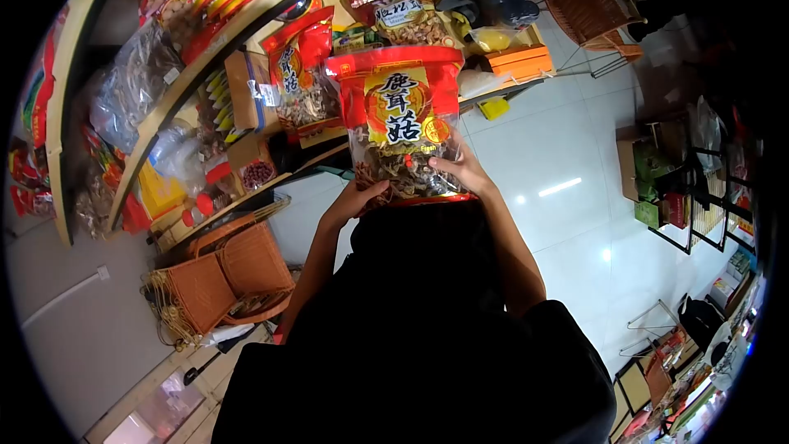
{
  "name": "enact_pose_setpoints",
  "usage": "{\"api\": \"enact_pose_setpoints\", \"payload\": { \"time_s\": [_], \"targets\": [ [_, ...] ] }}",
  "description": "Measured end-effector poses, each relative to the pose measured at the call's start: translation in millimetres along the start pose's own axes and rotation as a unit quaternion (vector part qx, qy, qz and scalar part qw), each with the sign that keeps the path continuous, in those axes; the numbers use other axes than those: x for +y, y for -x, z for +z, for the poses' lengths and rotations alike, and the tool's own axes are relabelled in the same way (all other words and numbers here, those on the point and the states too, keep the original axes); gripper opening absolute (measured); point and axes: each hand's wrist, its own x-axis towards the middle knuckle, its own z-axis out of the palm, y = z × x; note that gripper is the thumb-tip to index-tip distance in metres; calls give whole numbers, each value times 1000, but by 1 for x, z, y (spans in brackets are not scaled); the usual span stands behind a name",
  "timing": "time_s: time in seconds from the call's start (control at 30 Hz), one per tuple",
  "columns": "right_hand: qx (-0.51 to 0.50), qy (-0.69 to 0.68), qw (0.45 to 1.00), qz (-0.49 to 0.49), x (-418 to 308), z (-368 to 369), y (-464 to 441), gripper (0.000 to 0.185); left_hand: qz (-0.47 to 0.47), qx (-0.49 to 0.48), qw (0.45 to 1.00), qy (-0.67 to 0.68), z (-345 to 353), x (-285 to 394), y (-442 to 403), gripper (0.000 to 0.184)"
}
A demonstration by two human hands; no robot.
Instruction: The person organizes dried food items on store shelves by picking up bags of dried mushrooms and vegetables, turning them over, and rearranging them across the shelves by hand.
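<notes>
A large clear and red bag of dried mushrooms (399, 111), with a yellow label and dark characters, is held upright in front of my body. My left hand (359, 197) grips its lower left corner, thumb on the front. At the lower right side my right hand (464, 171) holds the bag, its thumb also across the front; the other fingers of both hands are mostly hidden behind it. Just beyond the bag, a similar red bag (302, 74) stands on the shelf to the left, and another mushroom bag (403, 15) lies farther back.
Wooden shelves (197, 74) with packaged goods curve along the left and top. An orange box (519, 64) sits at the shelf's right end. A wicker chair (234, 271) is at lower left, another wicker chair (585, 0) at upper right. Racks of goods (699, 173) stand at the right.
</notes>
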Motion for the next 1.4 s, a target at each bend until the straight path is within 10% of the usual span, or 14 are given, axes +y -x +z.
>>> {"api": "enact_pose_setpoints", "payload": {
  "time_s": [0.63, 0.77, 0.83, 0.93, 1.1, 1.4],
  "targets": [
    [12, 101, 984, -143, -72, -21, -214, 83, 173, 120, 966, 151, -86, 63, -159, 43],
    [48, 170, 984, -12, -132, 14, -225, 81, 155, 125, 963, 183, -109, 68, -197, 46],
    [-13, -35, 998, -49, -61, -10, -272, 87, 212, 186, 957, 71, -124, 61, -219, 51],
    [84, 249, 959, -108, -18, -14, -296, 84, 191, 237, 952, 21, -135, 69, -214, 55],
    [103, -34, 994, 5, -5, -10, -291, 89, 222, 214, 951, -37, -149, 54, -219, 55],
    [222, 177, 959, -10, -1, -11, -204, 52, 194, 274, 932, -137, -138, 22, -212, 48]
  ]
}}
